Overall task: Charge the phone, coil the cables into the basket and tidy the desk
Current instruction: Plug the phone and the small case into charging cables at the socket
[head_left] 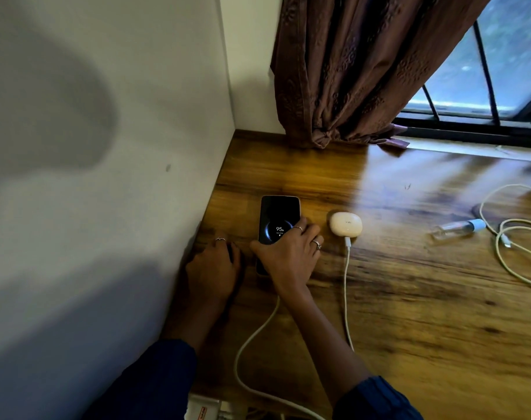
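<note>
A white charging cable (258, 338) runs up the desk (409, 313) to the phone (278, 219), which the right hand (288, 253) grips; screen reads 95%. Left of the phone, the left hand (212, 268) rests flat, fingers relaxed. An earbuds case (345, 223) sits right of it.

Both forearms are bare below dark blue sleeves (376, 398) pushed up toward the elbows. The left hand (212, 268) wears one thin ring on a finger. The right hand (288, 256) wears two: a slim band, and a chunkier ring two fingers along.
</note>
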Demonstrator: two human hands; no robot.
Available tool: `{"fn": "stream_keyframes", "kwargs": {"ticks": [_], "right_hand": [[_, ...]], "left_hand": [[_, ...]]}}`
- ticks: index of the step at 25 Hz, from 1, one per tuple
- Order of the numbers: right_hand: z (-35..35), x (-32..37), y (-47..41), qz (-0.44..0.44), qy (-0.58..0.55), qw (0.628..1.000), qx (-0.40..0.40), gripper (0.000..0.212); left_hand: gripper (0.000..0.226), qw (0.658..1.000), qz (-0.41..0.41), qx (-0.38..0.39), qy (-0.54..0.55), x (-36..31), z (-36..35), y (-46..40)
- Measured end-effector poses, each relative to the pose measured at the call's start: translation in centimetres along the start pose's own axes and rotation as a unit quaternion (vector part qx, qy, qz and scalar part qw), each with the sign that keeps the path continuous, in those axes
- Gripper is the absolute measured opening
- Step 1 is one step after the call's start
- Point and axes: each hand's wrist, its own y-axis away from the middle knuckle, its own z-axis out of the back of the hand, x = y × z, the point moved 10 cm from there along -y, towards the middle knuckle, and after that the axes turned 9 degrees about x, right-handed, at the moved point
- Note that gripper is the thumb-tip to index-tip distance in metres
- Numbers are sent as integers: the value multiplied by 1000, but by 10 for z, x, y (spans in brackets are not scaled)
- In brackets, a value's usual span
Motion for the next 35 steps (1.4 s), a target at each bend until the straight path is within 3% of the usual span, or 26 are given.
{"fn": "stream_keyframes", "kwargs": {"ticks": [11,20,26,30,35], "right_hand": [[54,36,40,119,-62,982,-133,110],[58,38,42,127,-66,978,-153,109],[34,28,26,93,-19,992,-86,111],[11,15,16,56,8,998,-36,111],[-6,3,13,26,29,999,0,112]], "left_hand": [[32,1000,13,-23,-3,-2,3,2],[33,999,-7,-41,2,-1,3,2],[29,999,-7,-27,25,0,0,-1],[26,1000,-9,3,-22,2,-3,-1],[25,1000,-21,-15,4,-4,5,1]]}}
